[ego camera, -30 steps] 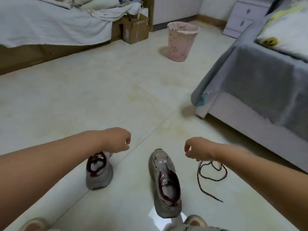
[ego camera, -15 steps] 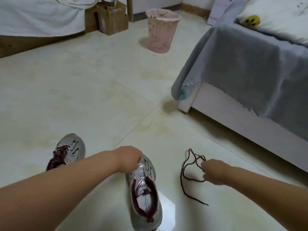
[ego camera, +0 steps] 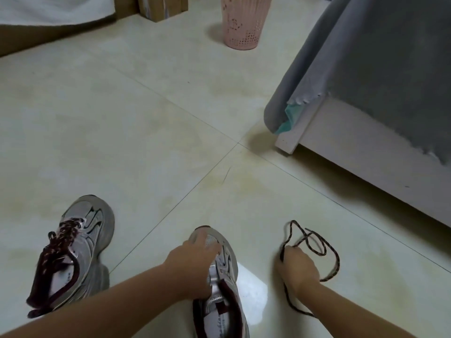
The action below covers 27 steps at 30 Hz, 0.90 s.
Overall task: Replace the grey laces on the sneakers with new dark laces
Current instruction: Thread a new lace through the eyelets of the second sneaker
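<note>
- Left hand (ego camera: 192,269) clamped over the toe of the unlaced sneaker (ego camera: 219,289), middle of floor.
- Right hand (ego camera: 299,270) closed on the loose dark lace (ego camera: 314,250) lying just right of it.
- Other sneaker (ego camera: 75,247), far left, already has a dark lace.
- Step: start lacing the second shoe. Next: find the lace tip, feed the bottom eyelet.

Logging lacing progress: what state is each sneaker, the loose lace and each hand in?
Grey sneaker on the left: laced with dark lace, upright.
Grey sneaker in the middle: unlaced, upright.
Dark speckled lace: loose, looped on the floor.
Left hand: gripping the middle sneaker.
Right hand: holding the lace.
</note>
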### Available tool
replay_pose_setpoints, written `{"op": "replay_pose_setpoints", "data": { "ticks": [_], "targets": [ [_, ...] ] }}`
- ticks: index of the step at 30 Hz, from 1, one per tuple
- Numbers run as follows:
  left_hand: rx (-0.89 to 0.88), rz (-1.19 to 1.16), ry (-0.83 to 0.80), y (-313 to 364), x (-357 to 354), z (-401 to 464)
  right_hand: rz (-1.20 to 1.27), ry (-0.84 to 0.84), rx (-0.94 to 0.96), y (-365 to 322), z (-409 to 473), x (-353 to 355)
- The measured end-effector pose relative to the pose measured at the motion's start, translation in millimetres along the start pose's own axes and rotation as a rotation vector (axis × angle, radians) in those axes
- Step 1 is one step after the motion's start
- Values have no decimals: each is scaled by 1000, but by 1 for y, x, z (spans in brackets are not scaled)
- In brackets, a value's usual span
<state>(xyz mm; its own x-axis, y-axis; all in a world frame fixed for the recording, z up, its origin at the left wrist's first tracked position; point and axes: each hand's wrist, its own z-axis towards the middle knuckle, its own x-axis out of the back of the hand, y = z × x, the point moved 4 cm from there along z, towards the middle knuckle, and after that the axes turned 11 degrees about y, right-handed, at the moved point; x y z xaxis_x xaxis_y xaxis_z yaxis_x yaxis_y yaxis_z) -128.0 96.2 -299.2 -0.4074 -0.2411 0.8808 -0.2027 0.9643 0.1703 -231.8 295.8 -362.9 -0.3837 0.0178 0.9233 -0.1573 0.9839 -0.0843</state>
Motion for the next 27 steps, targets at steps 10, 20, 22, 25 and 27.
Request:
{"op": "replay_pose_setpoints", "data": {
  "ticks": [10, 20, 22, 25, 27],
  "targets": [
    [151, -121, 234, -7, 20, -5, 681, 46, 68, -40, -29, 66],
    [362, -1644, 269, -1, 81, -32, 975, 110, 348, -131, -83, 144],
    [376, -1755, 278, -9, 87, -37, 956, 118, 363, -138, -86, 147],
    [497, -1837, 379, -27, 96, -39, 984, 76, 310, -139, -83, 145],
    [588, -1838, 518, -49, 103, -40, 978, 8, 231, -130, -76, 139]
  ]
}}
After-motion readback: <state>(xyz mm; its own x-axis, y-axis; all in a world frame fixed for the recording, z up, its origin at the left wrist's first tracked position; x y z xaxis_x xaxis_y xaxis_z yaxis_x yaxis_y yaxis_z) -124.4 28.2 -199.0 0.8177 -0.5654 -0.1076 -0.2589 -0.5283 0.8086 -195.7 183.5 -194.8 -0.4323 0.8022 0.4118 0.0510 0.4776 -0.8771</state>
